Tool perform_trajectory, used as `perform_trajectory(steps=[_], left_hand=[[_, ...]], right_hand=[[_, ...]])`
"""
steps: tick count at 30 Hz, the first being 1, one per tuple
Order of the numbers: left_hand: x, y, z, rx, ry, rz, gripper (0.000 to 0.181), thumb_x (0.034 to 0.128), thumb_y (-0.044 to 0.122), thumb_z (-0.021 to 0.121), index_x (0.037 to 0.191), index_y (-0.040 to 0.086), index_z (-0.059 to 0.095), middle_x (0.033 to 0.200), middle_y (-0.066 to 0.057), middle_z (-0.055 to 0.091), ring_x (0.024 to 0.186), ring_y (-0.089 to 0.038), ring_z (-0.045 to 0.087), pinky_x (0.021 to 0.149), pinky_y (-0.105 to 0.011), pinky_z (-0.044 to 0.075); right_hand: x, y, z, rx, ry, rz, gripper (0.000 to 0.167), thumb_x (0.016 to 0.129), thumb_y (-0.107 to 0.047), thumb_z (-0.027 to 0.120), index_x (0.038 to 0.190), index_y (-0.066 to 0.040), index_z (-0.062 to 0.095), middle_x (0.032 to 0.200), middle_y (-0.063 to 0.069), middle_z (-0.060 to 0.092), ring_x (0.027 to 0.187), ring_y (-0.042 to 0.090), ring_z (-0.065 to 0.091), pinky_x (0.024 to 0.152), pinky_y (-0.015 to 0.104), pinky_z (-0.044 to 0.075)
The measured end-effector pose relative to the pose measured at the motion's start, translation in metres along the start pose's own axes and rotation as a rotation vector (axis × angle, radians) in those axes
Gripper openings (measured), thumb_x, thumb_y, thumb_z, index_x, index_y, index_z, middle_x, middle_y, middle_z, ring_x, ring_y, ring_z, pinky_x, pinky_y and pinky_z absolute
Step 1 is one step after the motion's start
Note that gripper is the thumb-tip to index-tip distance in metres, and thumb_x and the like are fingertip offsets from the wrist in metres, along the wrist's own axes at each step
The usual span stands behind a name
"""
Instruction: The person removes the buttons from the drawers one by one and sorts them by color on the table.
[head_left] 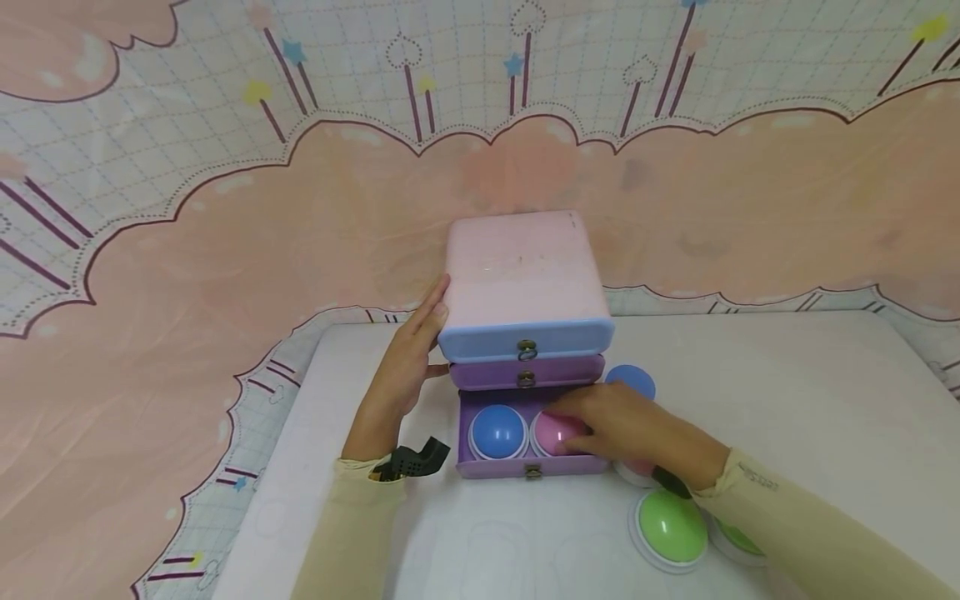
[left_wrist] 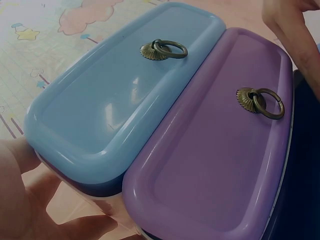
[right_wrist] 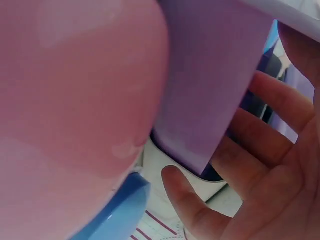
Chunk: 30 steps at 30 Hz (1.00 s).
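Note:
A small drawer cabinet [head_left: 521,271] has a pink top, a blue upper front [left_wrist: 125,95] and a purple middle front [left_wrist: 210,135]. Its bottom purple drawer [head_left: 495,469] is pulled out. Inside sit a blue dome-topped round container [head_left: 498,432] and a pink dome-topped round container [head_left: 557,433], side by side. My left hand [head_left: 408,358] rests against the cabinet's left side, fingers extended. Reaching into the drawer from the right, my right hand [head_left: 622,425] holds the pink container between thumb and fingers. In the right wrist view, the right hand [right_wrist: 270,175] shows beyond the drawer wall.
Right of the drawer lie a blue round container [head_left: 632,381] and another pink one [right_wrist: 75,110], partly hidden by my right arm. Closer in are two green ones, one [head_left: 672,525] in plain sight. Everything stands on a white table [head_left: 787,392] before a patterned cloth [head_left: 337,217].

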<state>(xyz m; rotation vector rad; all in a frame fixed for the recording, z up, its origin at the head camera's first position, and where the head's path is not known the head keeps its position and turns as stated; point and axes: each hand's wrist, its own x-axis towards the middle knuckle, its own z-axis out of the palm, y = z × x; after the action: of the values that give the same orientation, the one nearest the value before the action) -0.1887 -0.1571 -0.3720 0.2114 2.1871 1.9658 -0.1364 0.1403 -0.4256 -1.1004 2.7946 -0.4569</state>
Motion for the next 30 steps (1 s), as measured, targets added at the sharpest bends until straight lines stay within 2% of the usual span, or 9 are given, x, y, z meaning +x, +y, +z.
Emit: perform_trajectory(steps=[3,11,18,25,30], left_hand=[[0.0003,-0.0001,0.0002,0.003,0.003,-0.002,0.046,0.1066,0.053,0.043,0.151,0.059,0.033,0.168,0.025,0.013,0.154,-0.040,0.025,0.100,-0.075,0.041],[-0.0003,0.0006,0.0003,-0.004,0.000,-0.003,0.046,0.1062,0.054,0.043,0.151,0.059,0.033,0.168,0.025,0.013,0.154,-0.040,0.026,0.100,-0.075,0.042],[-0.0009,0.0001,-0.0001,-0.010,0.001,-0.009,0.046,0.1064,0.054,0.043,0.151,0.058,0.034,0.168,0.025,0.013,0.154,-0.039,0.026,0.100,-0.074,0.042],[-0.0006,0.0000,-0.0002,-0.005,0.001,-0.003,0.046,0.1064,0.054,0.043,0.151,0.059,0.033,0.168,0.025,0.013,0.154,-0.039,0.026,0.100,-0.075,0.042],[-0.0010,0.0012,0.0000,0.000,0.002,-0.003,0.046,0.1065,0.054,0.043,0.151,0.059,0.034,0.168,0.025,0.013,0.154,-0.039,0.025,0.100,-0.075,0.042]], right_hand=[[0.0009,0.0019,0.0015,-0.005,-0.007,-0.010,0.047,0.086,-0.034,0.083,0.130,-0.022,0.071,0.121,-0.002,0.074,0.106,0.016,0.069,0.089,0.038,0.058],[0.0043,0.0061,0.0043,-0.048,0.040,-0.081,0.049,0.080,-0.038,0.088,0.123,-0.020,0.074,0.109,-0.005,0.075,0.095,0.011,0.067,0.082,0.032,0.058],[0.0058,0.0070,0.0063,-0.043,0.063,-0.030,0.044,0.085,-0.034,0.084,0.125,-0.021,0.070,0.103,-0.006,0.073,0.083,0.008,0.062,0.072,0.028,0.054],[0.0068,0.0062,0.0071,-0.025,0.046,0.009,0.050,0.082,-0.034,0.087,0.126,-0.023,0.070,0.107,-0.005,0.075,0.089,0.010,0.066,0.079,0.033,0.057],[0.0086,0.0043,0.0053,-0.021,0.053,-0.011,0.048,0.078,-0.030,0.090,0.122,-0.022,0.072,0.103,-0.006,0.075,0.083,0.009,0.064,0.076,0.030,0.056]])
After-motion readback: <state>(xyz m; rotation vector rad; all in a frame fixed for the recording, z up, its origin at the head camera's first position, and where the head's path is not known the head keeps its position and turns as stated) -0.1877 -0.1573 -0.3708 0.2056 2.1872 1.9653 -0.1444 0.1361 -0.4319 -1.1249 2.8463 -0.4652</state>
